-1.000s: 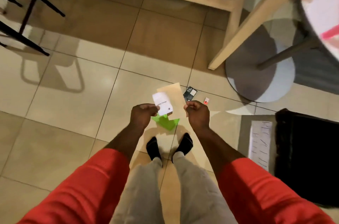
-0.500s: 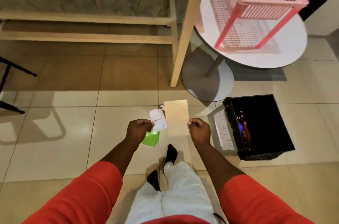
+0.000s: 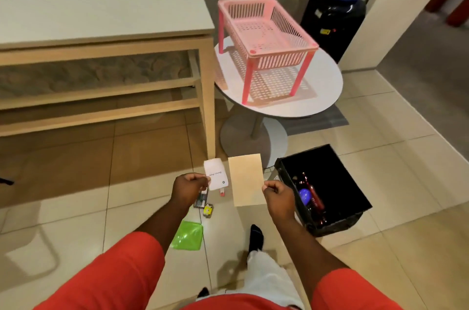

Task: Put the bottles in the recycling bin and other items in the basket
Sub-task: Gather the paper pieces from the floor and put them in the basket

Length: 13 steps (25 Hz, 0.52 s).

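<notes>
My left hand point(image 3: 189, 189) pinches a small white packet point(image 3: 216, 174) with printed text. My right hand point(image 3: 278, 195) holds a tan card point(image 3: 245, 179) upright by its lower right edge. Both are held above the tiled floor. To the right stands the black recycling bin point(image 3: 355, 190) with bottles point(image 3: 312, 198) inside. The pink basket point(image 3: 264, 32) stands on legs on the round white table point(image 3: 322, 86), farther ahead. On the floor below my hands lie a green pouch point(image 3: 188, 235), a small yellow item point(image 3: 208, 210), a dark packet point(image 3: 201, 201) and a small pink-white piece point(image 3: 222, 191).
A wooden table point(image 3: 106, 38) with a lower shelf fills the left. The round table's pedestal base point(image 3: 253, 139) sits just beyond the bin. A dark water dispenser point(image 3: 332, 17) stands at the back right beside a wall corner. My socked feet point(image 3: 255, 236) are below.
The view has lifted and swung right: basket, round table and bin are now fully visible. My hands still grip the white packet and tan card, raised higher off the floor.
</notes>
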Each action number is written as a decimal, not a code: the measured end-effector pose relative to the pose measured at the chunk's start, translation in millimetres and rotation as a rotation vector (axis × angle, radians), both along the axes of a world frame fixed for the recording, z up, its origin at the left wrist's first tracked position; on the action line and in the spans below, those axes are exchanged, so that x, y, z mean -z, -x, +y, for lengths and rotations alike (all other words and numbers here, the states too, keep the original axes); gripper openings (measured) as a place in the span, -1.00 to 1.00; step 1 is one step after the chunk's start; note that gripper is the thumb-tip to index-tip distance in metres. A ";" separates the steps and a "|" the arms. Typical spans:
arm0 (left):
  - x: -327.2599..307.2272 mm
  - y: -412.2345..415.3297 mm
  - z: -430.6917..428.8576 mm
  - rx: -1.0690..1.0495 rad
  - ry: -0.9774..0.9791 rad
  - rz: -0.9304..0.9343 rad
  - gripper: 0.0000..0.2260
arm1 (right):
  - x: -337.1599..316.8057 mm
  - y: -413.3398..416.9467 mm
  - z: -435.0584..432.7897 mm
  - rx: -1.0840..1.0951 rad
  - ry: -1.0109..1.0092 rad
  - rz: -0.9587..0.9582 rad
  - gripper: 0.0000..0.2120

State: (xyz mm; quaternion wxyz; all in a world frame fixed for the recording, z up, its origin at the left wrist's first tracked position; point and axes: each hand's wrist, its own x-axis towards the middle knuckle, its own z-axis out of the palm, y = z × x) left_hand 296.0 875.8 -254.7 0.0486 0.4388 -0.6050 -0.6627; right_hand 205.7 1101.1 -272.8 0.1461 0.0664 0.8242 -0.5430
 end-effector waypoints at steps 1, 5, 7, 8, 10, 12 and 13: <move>-6.8 20.6 1.3 0.014 0.006 0.023 -0.92 | -5.0 18.1 1.4 0.005 0.012 0.015 -0.90; -36.5 116.2 -1.0 0.054 0.067 0.091 -0.96 | -29.1 109.7 -2.0 0.022 0.064 0.068 -0.85; -58.7 174.5 -3.3 0.056 0.095 0.149 -0.96 | -49.9 166.9 -7.9 0.029 0.098 0.109 -0.84; -73.0 202.9 -4.5 0.051 0.116 0.175 -0.96 | -62.5 196.1 -11.6 0.027 0.115 0.135 -0.84; -102.6 252.5 -5.8 0.020 0.156 0.224 -0.95 | -89.2 249.3 -19.2 0.013 0.158 0.181 -0.87; -126.0 290.9 -11.7 -0.019 0.173 0.285 -0.93 | -114.4 294.5 -29.2 -0.023 0.177 0.235 -0.89; -136.4 305.3 -14.9 -0.027 0.185 0.304 -0.92 | -125.0 313.7 -34.9 -0.036 0.177 0.267 -0.89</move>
